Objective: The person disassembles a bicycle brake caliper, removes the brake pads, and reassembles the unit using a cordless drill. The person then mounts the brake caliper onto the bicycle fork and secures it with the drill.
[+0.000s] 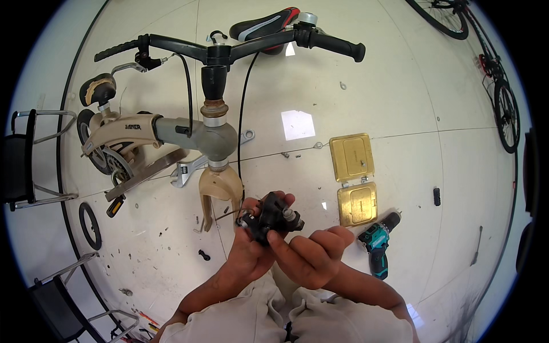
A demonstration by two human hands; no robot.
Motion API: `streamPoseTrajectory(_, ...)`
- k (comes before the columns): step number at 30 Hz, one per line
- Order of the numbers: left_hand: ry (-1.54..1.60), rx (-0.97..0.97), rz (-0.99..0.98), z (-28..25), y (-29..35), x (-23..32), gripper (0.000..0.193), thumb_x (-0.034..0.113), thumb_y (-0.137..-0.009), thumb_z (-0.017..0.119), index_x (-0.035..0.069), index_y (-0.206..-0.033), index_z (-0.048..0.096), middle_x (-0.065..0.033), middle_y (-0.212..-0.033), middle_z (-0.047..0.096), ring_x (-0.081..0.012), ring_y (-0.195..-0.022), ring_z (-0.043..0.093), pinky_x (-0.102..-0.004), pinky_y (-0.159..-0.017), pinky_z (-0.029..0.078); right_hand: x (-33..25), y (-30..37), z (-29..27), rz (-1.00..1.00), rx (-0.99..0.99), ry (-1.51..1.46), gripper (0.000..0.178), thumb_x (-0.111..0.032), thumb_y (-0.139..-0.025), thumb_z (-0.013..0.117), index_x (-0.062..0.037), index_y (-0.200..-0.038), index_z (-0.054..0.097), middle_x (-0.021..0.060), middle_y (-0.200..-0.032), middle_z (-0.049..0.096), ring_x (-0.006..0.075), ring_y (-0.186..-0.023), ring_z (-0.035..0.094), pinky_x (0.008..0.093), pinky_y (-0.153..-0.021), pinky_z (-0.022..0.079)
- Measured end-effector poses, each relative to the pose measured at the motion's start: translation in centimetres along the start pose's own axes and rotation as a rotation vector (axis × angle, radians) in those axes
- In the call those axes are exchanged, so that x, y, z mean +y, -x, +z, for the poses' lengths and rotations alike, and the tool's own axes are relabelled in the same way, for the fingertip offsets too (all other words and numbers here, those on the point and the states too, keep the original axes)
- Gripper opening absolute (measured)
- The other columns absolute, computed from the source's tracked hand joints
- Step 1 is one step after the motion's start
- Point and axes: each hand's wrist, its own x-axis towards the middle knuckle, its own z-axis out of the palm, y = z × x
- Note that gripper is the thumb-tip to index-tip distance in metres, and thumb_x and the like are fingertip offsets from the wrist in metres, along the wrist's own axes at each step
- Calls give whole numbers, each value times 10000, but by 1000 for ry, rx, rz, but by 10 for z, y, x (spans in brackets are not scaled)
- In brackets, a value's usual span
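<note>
A black bicycle brake caliper [271,214] with a silvery bolt is held up over my lap. My left hand [251,246] is closed round it from the left and beneath, with fingertips showing behind it. From the right, my right hand [313,256] has its other fingers curled and a fingertip and thumb against the caliper's lower edge; the exact contact is partly hidden. A black cable [242,114] runs from the handlebar [251,50] down to my left hand. Just beyond stands the bike's beige fork [220,186], with no wheel in it.
The folding bike frame [189,134] stands at left, with an adjustable wrench [186,170] behind the fork. On the floor at right are a teal cordless drill [376,246] and a gold metal case [351,157], opened out. Small parts lie scattered; chairs [54,303] line the left.
</note>
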Motion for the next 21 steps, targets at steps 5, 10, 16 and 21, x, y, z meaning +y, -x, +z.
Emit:
streamPoseTrajectory(5, 12, 108, -58, 1, 2, 1, 246, 347, -918, 638, 256, -1004, 427, -57, -1336, 404, -257, -1354, 343, -409, -1049, 409, -1, 3, 6, -16, 25, -100, 295, -119, -647, 735, -93, -939, 765, -33, -918, 548, 137, -790, 479, 300, -649, 315)
streamPoseTrajectory(10, 8, 58, -43, 4, 2, 1, 363, 312, -844, 737, 244, -1017, 425, -55, -1328, 404, -257, -1356, 336, -403, -1052, 407, 1, 5, 10, -34, 34, -116, 270, -48, -626, 770, -106, -887, 735, -20, -854, 473, 166, -764, 450, 325, -638, 309)
streamPoseTrajectory(16, -49, -94, 35, -4, 0, -1, 434, 339, -819, 759, 246, -1157, 503, -40, -1384, 386, -259, -1373, 322, -386, -1076, 391, 7, 5, 12, -53, 40, -111, 248, -20, -649, 759, -82, -883, 710, 6, -870, 468, 189, -744, 470, 334, -599, 359)
streamPoseTrajectory(21, -112, 0, 36, -1, 3, -4, 536, 413, -795, 769, 245, -1219, 486, -68, -1387, 400, -280, -1362, 340, -405, -1076, 373, 11, 4, 8, -10, 13, -142, 285, -28, -631, 811, -85, -884, 693, 16, -861, 467, 196, -758, 503, 322, -592, 400)
